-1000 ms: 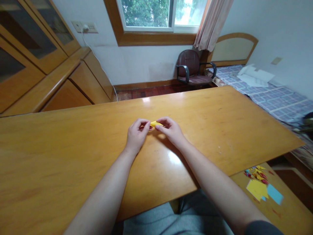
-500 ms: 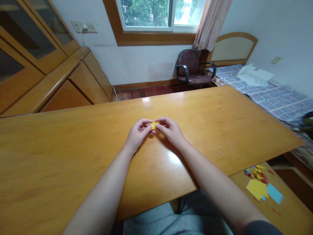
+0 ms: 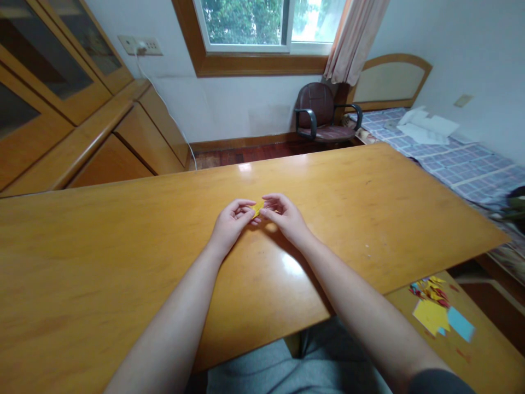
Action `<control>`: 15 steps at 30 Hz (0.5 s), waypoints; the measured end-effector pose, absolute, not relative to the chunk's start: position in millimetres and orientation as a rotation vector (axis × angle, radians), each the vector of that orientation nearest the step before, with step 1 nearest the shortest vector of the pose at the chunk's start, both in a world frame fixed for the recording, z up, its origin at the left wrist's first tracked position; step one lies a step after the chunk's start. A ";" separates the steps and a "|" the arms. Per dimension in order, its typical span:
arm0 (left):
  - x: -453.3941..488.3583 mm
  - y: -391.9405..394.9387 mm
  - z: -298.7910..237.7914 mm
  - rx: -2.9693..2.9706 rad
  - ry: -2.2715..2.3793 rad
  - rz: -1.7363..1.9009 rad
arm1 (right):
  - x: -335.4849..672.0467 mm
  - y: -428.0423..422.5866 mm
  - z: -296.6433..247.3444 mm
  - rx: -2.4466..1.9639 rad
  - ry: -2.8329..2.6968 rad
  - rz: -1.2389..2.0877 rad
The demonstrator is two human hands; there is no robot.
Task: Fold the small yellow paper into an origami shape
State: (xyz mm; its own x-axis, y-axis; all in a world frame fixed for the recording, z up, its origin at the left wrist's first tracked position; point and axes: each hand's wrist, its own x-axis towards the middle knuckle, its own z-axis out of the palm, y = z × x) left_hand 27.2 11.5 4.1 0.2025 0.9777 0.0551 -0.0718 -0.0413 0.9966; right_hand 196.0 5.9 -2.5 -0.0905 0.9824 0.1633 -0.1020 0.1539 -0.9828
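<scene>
A small folded piece of yellow paper (image 3: 257, 208) is held just above the middle of the wooden table (image 3: 123, 262). My left hand (image 3: 230, 223) pinches its left end with thumb and fingers. My right hand (image 3: 285, 218) pinches its right end, fingers curled. Both hands meet at the paper, wrists low over the tabletop. Most of the paper is hidden between the fingertips.
A lower side table at the right front carries yellow and blue paper squares (image 3: 441, 318) and coloured scraps (image 3: 430, 290). A dark red armchair (image 3: 322, 115) stands beyond the table under the window. Wooden cabinets (image 3: 61, 109) line the left; a bed (image 3: 459, 158) lies at right.
The yellow paper has been turned and pressed smaller between the fingertips; it showed as a longer flat strip a second ago. Both hands stay in the same spot.
</scene>
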 end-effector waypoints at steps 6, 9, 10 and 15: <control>26.7 11.2 3.1 1.290 0.947 1.071 | 196.7 6.4 -3.1 -1.014 -1.313 1.159; 25.7 11.3 2.4 1.302 0.932 1.049 | 197.2 7.7 -5.3 -0.987 -1.270 1.194; 25.4 11.4 2.1 1.304 0.926 1.046 | 197.1 7.8 -5.8 -0.977 -1.256 1.211; 25.0 11.6 2.2 1.281 0.892 1.034 | 195.7 6.4 -4.7 -0.951 -1.216 1.268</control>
